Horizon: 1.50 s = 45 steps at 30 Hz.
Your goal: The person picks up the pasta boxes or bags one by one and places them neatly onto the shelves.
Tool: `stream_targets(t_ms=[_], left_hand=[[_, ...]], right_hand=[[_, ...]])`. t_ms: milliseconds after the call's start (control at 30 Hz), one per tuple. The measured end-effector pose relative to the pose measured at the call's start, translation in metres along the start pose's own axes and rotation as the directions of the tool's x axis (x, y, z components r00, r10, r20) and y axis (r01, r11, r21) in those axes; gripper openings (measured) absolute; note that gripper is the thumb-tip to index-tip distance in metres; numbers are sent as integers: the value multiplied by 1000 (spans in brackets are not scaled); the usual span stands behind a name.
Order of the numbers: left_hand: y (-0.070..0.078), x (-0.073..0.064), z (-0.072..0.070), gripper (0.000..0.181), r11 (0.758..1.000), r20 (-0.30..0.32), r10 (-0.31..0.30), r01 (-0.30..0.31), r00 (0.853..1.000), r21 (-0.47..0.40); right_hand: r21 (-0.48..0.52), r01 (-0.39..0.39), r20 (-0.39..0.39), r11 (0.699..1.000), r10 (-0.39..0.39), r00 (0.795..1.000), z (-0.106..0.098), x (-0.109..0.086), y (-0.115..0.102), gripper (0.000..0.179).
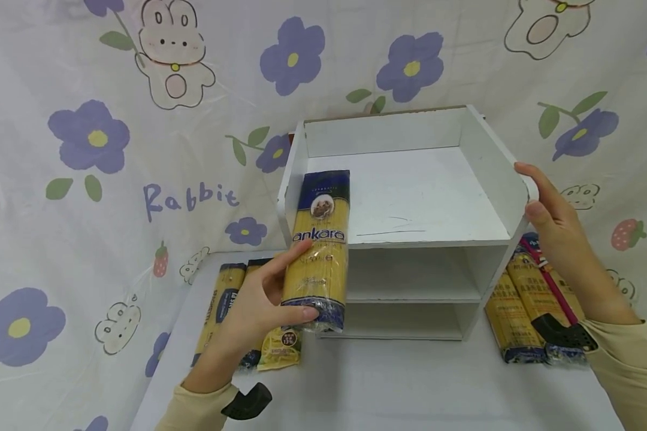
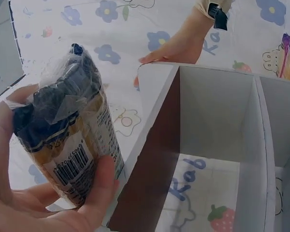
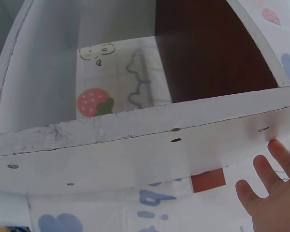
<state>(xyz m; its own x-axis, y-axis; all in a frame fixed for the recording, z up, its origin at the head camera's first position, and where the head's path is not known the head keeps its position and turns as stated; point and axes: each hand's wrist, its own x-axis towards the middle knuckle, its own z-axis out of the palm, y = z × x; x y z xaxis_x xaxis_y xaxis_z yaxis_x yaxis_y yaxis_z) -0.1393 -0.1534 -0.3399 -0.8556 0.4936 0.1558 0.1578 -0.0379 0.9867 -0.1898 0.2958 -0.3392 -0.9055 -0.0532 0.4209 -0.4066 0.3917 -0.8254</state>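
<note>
My left hand [image 1: 250, 308] holds a packet of spaghetti [image 1: 320, 263], yellow with blue ends and marked "ankara", fingers at its left edge and thumb on its lower front. The packet slants over the left part of the top tier of a white shelf unit [image 1: 404, 191]. In the left wrist view, the packet's crinkled blue end [image 2: 67, 92] and barcode face the camera. My right hand [image 1: 561, 224] touches the upper front corner of the unit's right side panel. Its extended fingers [image 3: 266, 176] show beside that panel in the right wrist view.
More pasta packets [image 1: 229, 293] lie on the white table left of the unit, with a small yellow packet [image 1: 280, 349] near them. Several spaghetti packets [image 1: 523, 305] and a pink strap [image 1: 558, 290] are on the right. A patterned cloth [image 1: 194, 137] hangs behind.
</note>
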Motion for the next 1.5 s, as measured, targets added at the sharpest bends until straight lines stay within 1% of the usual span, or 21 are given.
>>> stream_targets(t_ms=[100, 167, 300, 433, 633, 867, 1100, 1267, 1367, 1500], left_hand=[[1, 1, 0, 90, 998, -38, -5, 7, 999, 56], [1, 2, 0, 87, 994, -72, -3, 11, 997, 111], [0, 4, -1, 80, 977, -161, 6, 29, 987, 214], [-1, 8, 0, 76, 966, -226, 16, 43, 974, 255], [-3, 14, 3, 73, 958, -289, 39, 47, 956, 285], [-4, 19, 7, 70, 954, -321, 82, 19, 944, 299], [-4, 20, 9, 66, 942, -355, 116, 11, 928, 334], [-3, 22, 9, 63, 934, -365, 149, -10, 919, 356], [-4, 22, 8, 61, 932, -358, 157, -18, 920, 362], [-4, 21, 4, 59, 929, -334, 153, -20, 930, 370]], right_hand=[[-3, -3, 1, 1000, 3, 1000, 0, 0, 0, 51], [-4, 1, 5, 1000, -1, 1000, 0, 0, 1, 51], [-5, 11, 5, 1000, -11, 1000, 0, 0, 1, 51], [-4, 20, 0, 1000, -20, 1000, 0, 0, 0, 50], [5, 11, 8, 1000, -11, 1000, 0, 0, -1, 51], [7, 6, 12, 1000, -6, 1000, -1, 0, -2, 51], [11, -2, 7, 1000, 2, 1000, 0, -1, -2, 51], [21, -3, 1, 1000, 3, 1000, 0, -1, -2, 52], [23, -2, 0, 1000, 2, 1000, -1, -1, -1, 52], [20, 1, 2, 1000, -1, 1000, 0, -1, -1, 52]])
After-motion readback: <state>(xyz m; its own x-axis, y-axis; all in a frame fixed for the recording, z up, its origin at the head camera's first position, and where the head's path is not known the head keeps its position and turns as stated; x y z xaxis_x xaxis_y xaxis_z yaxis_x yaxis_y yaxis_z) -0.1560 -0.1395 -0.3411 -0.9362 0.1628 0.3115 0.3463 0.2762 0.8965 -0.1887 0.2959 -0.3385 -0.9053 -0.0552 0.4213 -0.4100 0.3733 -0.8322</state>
